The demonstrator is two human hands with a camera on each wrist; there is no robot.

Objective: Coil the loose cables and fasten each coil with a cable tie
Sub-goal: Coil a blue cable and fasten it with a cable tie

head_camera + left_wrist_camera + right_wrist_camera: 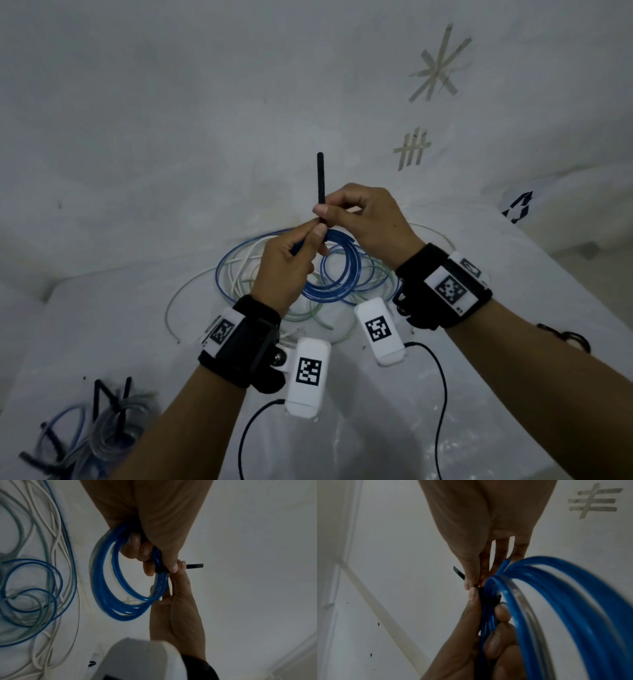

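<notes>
Coil [337, 274] gripped in left hand [284, 270]; right hand [363, 219] pinches cable tie [321, 181].

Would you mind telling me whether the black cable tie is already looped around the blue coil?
Looped around: the black cable tie bands the blue coil, its tail pinched by the right hand. The left hand grips the coil.
</notes>
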